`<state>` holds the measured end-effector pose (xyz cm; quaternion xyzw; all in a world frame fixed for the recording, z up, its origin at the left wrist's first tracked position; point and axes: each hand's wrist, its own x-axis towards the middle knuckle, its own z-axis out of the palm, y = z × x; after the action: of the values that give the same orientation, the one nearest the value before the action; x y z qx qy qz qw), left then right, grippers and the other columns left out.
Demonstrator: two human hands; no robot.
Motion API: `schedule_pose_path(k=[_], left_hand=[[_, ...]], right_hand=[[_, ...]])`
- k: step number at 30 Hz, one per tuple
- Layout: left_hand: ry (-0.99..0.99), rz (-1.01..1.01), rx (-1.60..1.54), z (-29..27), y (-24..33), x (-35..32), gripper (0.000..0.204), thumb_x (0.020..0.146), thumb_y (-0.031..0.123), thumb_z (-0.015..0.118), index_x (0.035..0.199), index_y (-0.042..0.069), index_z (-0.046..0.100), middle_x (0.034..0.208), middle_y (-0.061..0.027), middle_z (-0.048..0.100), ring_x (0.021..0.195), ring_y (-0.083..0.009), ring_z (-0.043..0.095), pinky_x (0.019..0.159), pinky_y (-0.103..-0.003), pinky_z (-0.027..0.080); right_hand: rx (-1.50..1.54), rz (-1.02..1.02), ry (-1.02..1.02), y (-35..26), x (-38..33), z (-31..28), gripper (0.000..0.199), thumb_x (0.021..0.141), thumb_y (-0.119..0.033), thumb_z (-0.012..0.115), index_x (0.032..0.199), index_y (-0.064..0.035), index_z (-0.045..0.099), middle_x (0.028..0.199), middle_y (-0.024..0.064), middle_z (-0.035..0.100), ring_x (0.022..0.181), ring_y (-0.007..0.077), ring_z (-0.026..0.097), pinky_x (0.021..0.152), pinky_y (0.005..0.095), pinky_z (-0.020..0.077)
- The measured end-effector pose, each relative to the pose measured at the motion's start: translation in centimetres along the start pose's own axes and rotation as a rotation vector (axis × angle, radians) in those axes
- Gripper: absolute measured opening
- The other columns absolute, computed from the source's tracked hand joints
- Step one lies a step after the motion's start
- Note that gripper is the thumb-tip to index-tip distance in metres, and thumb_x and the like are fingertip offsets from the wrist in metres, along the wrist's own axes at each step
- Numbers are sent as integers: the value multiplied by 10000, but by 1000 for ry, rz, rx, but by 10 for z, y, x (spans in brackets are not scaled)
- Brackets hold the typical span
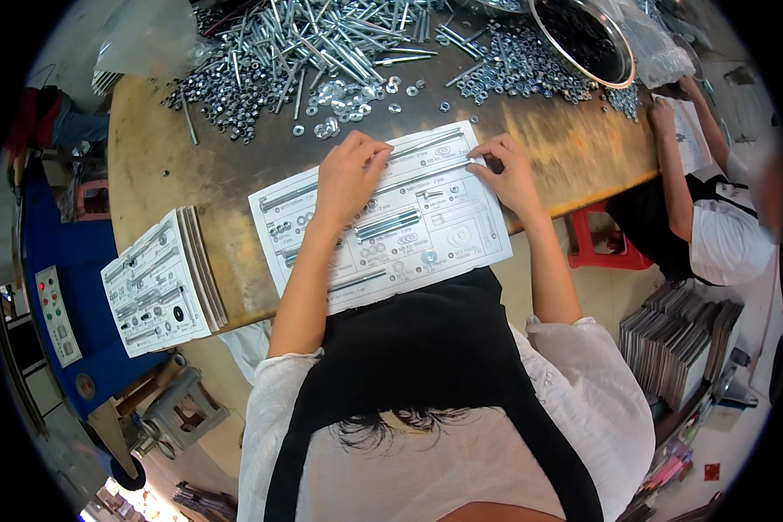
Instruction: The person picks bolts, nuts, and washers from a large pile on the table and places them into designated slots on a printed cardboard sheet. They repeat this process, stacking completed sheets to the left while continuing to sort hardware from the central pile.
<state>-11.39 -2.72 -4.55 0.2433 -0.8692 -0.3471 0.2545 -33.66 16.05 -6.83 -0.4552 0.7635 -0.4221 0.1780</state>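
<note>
A white printed card [300,252] with part drawings lies at the table's near edge, slightly tilted. Real metal parts rest on it, among them a few short rods [388,224] at its middle and a long rod [426,177] above them. My left hand [350,174] is over the card's upper middle, fingertips pinched together beside another long rod [426,143]; what they hold, if anything, is hidden. At the card's upper right my right hand [509,174] pinches a small shiny metal piece [471,163] between thumb and forefinger, at the long rod's right end.
Heaped bolts and rods [331,39], nuts [239,100], washers [344,100] and more nuts [526,70] cover the far table. A metal bowl [622,65] of dark parts stands far right. Stacked printed cards [170,283] overhang the left edge. Another person [713,209] works at right.
</note>
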Motion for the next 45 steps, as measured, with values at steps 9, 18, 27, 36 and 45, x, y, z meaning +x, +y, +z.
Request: schedule_pose_path(k=[9,18,27,36,45], left_hand=[[8,-76,26,-22,-1,24,168,958,190,613,995,78,732,920,-53,642,779,-222,638,707,-334,494],[29,1,-102,-31,30,39,162,971,161,599,1012,73,730,937,-86,650,847,-254,643,769,-322,500],[106,-62,-23,-79,38,-13,130,944,77,616,991,26,725,924,-116,640,861,-258,630,777,-327,493],[186,-308,-15,-95,-8,-97,140,945,66,606,990,23,732,910,-99,651,814,-236,633,740,-319,499],[103,-205,-15,-85,19,-65,141,946,85,622,1022,50,736,905,-88,660,792,-210,646,721,-309,503]], right_hand=[[32,-42,6,-9,-5,-3,243,831,-26,735,1066,-72,693,1021,42,581,899,152,572,784,250,466],[-34,-157,228,18,190,4,230,940,-114,575,1121,-59,705,1013,178,673,891,339,670,807,416,523],[-224,199,471,9,323,67,430,888,-179,640,1302,-82,576,1162,233,651,1043,418,646,897,495,515],[-129,501,390,-10,339,67,374,920,-372,667,982,-4,701,1054,225,705,995,410,677,861,494,538],[1179,730,181,38,380,55,208,985,-256,614,1042,-57,630,844,41,684,685,132,662,529,221,526]])
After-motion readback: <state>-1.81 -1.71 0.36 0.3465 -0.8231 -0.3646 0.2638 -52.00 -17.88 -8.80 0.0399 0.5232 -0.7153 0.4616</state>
